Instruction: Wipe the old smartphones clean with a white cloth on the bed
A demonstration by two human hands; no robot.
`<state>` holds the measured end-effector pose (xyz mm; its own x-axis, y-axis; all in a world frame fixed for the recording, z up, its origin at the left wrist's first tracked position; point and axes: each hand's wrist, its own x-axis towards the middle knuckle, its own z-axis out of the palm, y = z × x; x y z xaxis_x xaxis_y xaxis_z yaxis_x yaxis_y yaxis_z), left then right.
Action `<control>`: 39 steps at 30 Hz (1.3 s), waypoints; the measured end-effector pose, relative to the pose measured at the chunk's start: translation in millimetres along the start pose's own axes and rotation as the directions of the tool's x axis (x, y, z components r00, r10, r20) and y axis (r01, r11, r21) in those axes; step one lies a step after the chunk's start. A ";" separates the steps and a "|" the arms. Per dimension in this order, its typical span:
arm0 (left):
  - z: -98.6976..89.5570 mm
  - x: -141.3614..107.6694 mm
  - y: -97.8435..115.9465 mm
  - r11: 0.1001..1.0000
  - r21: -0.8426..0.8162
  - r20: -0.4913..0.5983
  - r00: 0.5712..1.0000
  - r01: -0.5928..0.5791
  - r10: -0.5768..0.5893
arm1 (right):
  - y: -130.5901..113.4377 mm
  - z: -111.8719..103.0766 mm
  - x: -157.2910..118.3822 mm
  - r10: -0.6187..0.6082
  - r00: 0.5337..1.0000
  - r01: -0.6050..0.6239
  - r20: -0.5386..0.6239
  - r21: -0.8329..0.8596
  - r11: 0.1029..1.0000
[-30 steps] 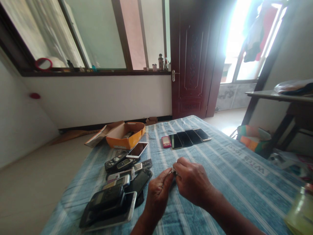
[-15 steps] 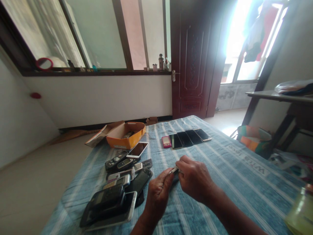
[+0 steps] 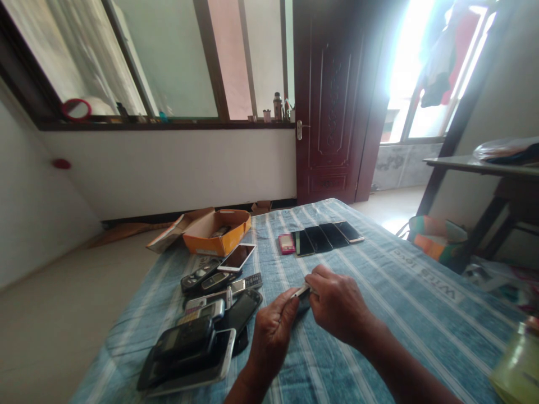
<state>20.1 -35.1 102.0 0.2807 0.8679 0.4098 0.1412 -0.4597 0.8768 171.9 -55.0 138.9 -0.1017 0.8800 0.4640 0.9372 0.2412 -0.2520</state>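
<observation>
Low over the striped bedcover, my left hand (image 3: 272, 331) is closed on one end of a mobile phone (image 3: 300, 290), thumb on top. The phone is seen nearly edge-on, with a pale rim and a darker face below. At its far end my right hand (image 3: 339, 306) pinches the edge with curled fingers, which hide that part. Beyond the hands, several dark smartphones (image 3: 322, 239) lie in a row, with a small pink-edged phone (image 3: 287, 243) at the left end. To the left of my left hand is a pile of old phones (image 3: 185, 339).
An orange cardboard box (image 3: 219, 241) stands with its lid open at the bed's far left. A white phone (image 3: 237, 257) lies in front of it. The blue bedcover (image 3: 404, 314) stretches right, towards a yellowish container (image 3: 517, 365). A dark red door (image 3: 328, 101) is behind.
My right hand has shifted slightly right along the phone, so a little more of its pale rim shows. My left hand keeps its grip, and the other phones lie still.
</observation>
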 end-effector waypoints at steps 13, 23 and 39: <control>-0.6 -0.1 0.1 1.000 0.014 -0.006 1.000 0.026 -0.026 | 4.7 -3.0 2.5 0.031 0.999 -0.034 0.034 0.072 0.997; -5.4 -2.4 -4.7 0.998 0.051 0.012 1.000 -0.024 0.024 | 7.4 -1.5 4.9 -0.004 1.000 -0.004 0.029 0.282 0.959; -31.6 -41.6 -11.8 0.993 -0.040 0.025 0.993 0.114 -0.113 | -9.8 -1.5 -6.1 -0.276 0.961 0.239 -0.001 0.508 0.828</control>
<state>-23.2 -59.9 82.5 0.2868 0.9093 0.3016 0.1344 -0.3499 0.9271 163.8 -63.4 139.8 -0.3560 0.7786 0.5168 0.5821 0.6174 -0.5291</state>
